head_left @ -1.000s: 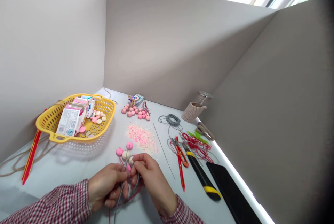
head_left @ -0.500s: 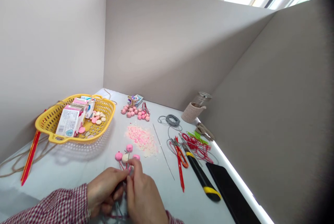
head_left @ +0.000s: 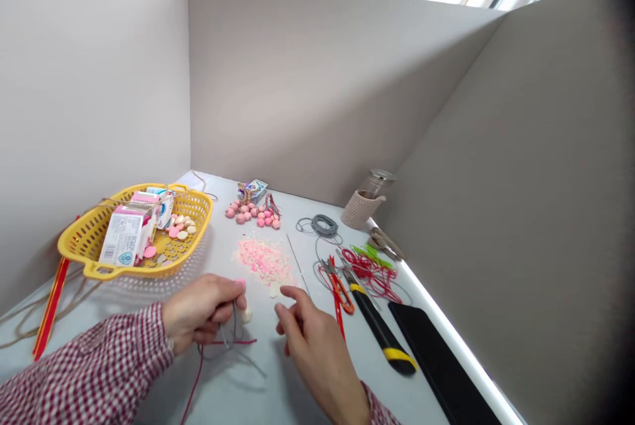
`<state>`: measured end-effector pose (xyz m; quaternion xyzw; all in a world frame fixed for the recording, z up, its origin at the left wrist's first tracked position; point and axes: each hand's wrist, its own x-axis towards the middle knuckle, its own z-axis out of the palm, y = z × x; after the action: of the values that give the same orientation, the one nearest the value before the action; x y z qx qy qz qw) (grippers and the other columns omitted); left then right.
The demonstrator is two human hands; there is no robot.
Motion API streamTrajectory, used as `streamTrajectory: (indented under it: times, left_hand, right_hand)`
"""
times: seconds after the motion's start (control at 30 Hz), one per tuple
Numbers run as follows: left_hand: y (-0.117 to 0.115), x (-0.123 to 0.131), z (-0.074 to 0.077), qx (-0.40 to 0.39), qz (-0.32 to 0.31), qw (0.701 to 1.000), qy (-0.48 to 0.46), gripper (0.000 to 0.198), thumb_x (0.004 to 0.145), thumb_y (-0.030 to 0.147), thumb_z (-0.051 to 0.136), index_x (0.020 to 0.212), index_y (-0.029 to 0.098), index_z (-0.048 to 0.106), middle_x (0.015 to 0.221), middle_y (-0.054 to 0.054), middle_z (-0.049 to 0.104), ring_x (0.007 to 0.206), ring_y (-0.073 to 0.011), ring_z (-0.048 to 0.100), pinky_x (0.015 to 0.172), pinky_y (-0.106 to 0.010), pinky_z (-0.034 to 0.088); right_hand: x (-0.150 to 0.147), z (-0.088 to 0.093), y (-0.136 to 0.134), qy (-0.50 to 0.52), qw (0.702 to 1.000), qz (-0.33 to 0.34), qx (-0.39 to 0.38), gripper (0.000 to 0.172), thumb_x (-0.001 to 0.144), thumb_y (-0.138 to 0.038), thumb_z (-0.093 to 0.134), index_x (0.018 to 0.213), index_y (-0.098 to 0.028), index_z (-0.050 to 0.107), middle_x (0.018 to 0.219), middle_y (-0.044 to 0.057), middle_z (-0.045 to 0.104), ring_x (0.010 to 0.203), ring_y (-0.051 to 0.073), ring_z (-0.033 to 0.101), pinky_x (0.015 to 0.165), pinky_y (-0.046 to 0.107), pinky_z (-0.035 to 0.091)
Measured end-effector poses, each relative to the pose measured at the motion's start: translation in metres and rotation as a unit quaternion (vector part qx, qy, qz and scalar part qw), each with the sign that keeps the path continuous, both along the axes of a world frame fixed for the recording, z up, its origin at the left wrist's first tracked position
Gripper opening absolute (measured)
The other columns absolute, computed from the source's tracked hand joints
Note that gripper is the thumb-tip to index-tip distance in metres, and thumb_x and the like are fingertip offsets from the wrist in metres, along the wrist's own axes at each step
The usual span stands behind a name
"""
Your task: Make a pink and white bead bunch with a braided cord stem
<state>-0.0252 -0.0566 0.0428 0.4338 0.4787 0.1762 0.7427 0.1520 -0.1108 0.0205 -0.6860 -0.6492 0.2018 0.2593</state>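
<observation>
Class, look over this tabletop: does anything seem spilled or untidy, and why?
Yes. Pink and white crumbs lie loose on the table, in no container, so they look spilled, though perhaps left deliberately. The red cord is tangled, unlike the grey coil farther back.

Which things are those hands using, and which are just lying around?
Seemingly in use:
thin grey cord and red cord at the left hand
pink bead and cream bead beside it

Probably just lying around:
yellow plastic basket
orange-handled metal scissors
flat black slab
</observation>
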Motion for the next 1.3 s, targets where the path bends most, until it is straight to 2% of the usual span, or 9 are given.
streamTrajectory:
  times: [0.13,0.4,0.5,0.67,0.77,0.9,1.03,1.17,1.3]
  left_hand:
    - [0.017,-0.005,0.031,0.021,-0.065,0.997,0.021,0.035,0.067,0.051,0.060,0.064,0.016,0.056,0.035,0.012,0.024,0.032,-0.0020,0.007,0.035,-0.020,0.003]
    - [0.043,-0.012,0.095,0.105,-0.125,0.976,0.142,0.031,0.072,0.044,0.059,0.059,0.016,0.056,0.039,0.009,0.022,0.034,-0.0030,0.006,0.035,-0.020,0.004]
    - [0.050,-0.010,0.112,0.192,-0.166,0.938,0.238,0.032,0.075,0.043,0.055,0.057,0.016,0.056,0.038,0.008,0.021,0.033,-0.0043,0.009,0.035,-0.021,0.006]
    - [0.057,-0.004,0.128,0.330,-0.222,0.828,0.396,0.028,0.073,0.034,0.057,0.053,0.015,0.059,0.041,0.004,0.034,0.034,-0.0066,0.023,0.036,-0.022,0.014]
    - [0.059,-0.001,0.126,0.327,-0.233,0.825,0.398,0.029,0.073,0.035,0.056,0.051,0.015,0.059,0.039,0.004,0.032,0.034,-0.0069,0.023,0.036,-0.022,0.014]
    - [0.056,0.001,0.108,0.211,-0.196,0.898,0.332,0.030,0.071,0.041,0.057,0.054,0.016,0.057,0.037,0.008,0.024,0.031,-0.0047,0.014,0.035,-0.021,0.009]
    - [0.051,0.002,0.076,0.091,-0.137,0.957,0.238,0.029,0.074,0.040,0.055,0.059,0.015,0.056,0.036,0.010,0.023,0.031,-0.0028,0.007,0.035,-0.019,0.004]
    - [0.050,0.005,0.043,0.022,-0.084,0.977,0.195,0.031,0.079,0.035,0.051,0.057,0.014,0.054,0.034,0.009,0.023,0.030,-0.0024,0.008,0.034,-0.019,0.004]
    - [0.059,0.010,0.031,0.014,-0.044,0.986,0.161,0.033,0.083,0.037,0.045,0.059,0.015,0.050,0.034,0.010,0.022,0.029,-0.0028,0.008,0.034,-0.018,0.004]
  right_hand:
    - [0.008,0.001,0.002,0.008,1.000,0.015,-0.004,0.030,0.087,-0.031,0.037,0.102,-0.017,0.059,0.070,0.005,0.068,0.056,0.017,0.063,0.055,0.025,0.042]
    - [0.017,0.016,0.012,0.059,0.996,0.068,0.020,0.023,0.084,-0.026,0.041,0.084,-0.017,0.063,0.062,0.001,0.066,0.049,0.014,0.059,0.053,0.024,0.039]
    - [0.015,0.022,0.015,0.078,0.992,0.094,0.031,0.022,0.083,-0.023,0.042,0.081,-0.017,0.063,0.062,0.001,0.066,0.049,0.012,0.059,0.054,0.023,0.039]
    - [0.012,0.024,0.020,0.121,0.985,0.123,0.021,0.020,0.083,-0.021,0.042,0.079,-0.017,0.061,0.062,0.000,0.064,0.045,0.009,0.056,0.053,0.021,0.040]
    - [0.010,0.020,0.024,0.166,0.976,0.143,0.002,0.019,0.083,-0.021,0.043,0.077,-0.016,0.060,0.062,-0.001,0.063,0.042,0.007,0.054,0.048,0.019,0.039]
    - [0.001,0.011,0.030,0.240,0.956,0.163,-0.052,0.017,0.081,-0.019,0.044,0.075,-0.015,0.059,0.063,0.000,0.062,0.039,0.005,0.051,0.042,0.017,0.037]
    - [-0.010,0.005,0.033,0.296,0.941,0.162,-0.011,0.022,0.084,-0.024,0.043,0.076,-0.014,0.061,0.073,0.003,0.065,0.054,0.008,0.058,0.047,0.017,0.041]
    - [-0.020,0.001,0.037,0.287,0.943,0.168,-0.012,0.020,0.084,-0.021,0.044,0.082,-0.015,0.063,0.074,0.004,0.066,0.063,0.011,0.060,0.049,0.017,0.042]
    - [-0.026,-0.005,0.047,0.285,0.946,0.143,-0.057,0.017,0.080,-0.018,0.046,0.081,-0.014,0.062,0.070,0.003,0.064,0.060,0.011,0.060,0.043,0.017,0.040]
